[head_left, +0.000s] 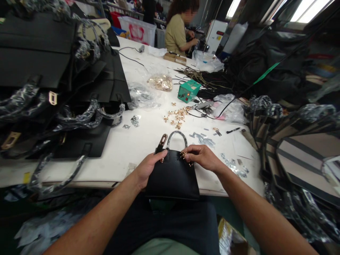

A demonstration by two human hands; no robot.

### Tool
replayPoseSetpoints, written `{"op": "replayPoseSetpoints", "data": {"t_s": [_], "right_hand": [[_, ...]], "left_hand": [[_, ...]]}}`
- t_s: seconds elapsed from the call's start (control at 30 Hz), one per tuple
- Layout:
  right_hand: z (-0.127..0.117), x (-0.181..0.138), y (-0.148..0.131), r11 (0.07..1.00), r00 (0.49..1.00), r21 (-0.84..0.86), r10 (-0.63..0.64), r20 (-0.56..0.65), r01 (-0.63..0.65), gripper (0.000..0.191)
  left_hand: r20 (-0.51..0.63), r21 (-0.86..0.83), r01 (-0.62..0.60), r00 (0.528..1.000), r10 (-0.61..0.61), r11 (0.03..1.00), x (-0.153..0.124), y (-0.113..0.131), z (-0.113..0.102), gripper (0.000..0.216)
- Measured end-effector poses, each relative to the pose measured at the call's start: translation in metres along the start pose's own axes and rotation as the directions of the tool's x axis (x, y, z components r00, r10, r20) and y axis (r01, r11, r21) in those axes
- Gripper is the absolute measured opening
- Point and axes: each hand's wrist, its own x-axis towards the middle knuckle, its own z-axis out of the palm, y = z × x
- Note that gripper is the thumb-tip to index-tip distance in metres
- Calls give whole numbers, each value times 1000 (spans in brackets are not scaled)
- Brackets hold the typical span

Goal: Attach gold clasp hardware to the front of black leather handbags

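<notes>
A small black handbag (172, 177) lies at the near edge of the white table (148, 134), its wrapped handle (176, 136) pointing away from me. My left hand (148, 166) grips the bag's upper left edge, thumb beside a gold strap end (162, 140). My right hand (203, 157) pinches a small gold metal fitting (183, 154) at the bag's upper right edge.
Stacks of black handbags (53, 88) with wrapped handles fill the left. Loose gold fittings (176, 117), silver plates (203, 139), a green box (188, 91) with cables and plastic bags lie ahead. Striped bags (300, 156) pile up on the right. Another person (177, 30) sits at the far end.
</notes>
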Motion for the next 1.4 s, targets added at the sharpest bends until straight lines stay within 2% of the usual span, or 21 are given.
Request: {"op": "replayPoseSetpoints", "data": {"t_s": [0.2,0.4,0.53,0.67,0.73,0.83,0.97,1.03,1.4], "right_hand": [[-2,1,1,1000,999,-8,6,38,-6,31],[0,1,0,995,1000,-99,-12,7,13,25],[7,-1,-6,955,993,-284,-106,-44,89,16],[16,-2,-11,844,965,-498,-259,-51,200,13],[19,-3,-11,811,958,-546,-284,-50,212,14],[21,-4,-11,793,953,-571,-298,-60,212,14],[22,-3,-9,724,940,-623,-338,54,296,18],[23,-3,-8,701,937,-644,-343,73,307,18],[25,-7,-13,738,949,-629,-315,1,246,20]], "left_hand": [[-13,-21,20,1000,-20,1000,2,1,2,35],[-21,-12,34,999,-34,999,1,1,3,36],[-42,-2,25,999,-25,1000,1,0,2,36],[-60,-5,12,998,-12,1000,2,0,3,35],[-60,-5,3,998,-3,1000,1,0,4,34],[-52,1,3,999,-3,1000,1,0,4,33],[-64,0,11,998,-11,1000,0,0,4,33],[-69,3,8,998,-8,1000,0,1,5,34],[-73,73,-19,997,24,997,2,0,2,34]]}}
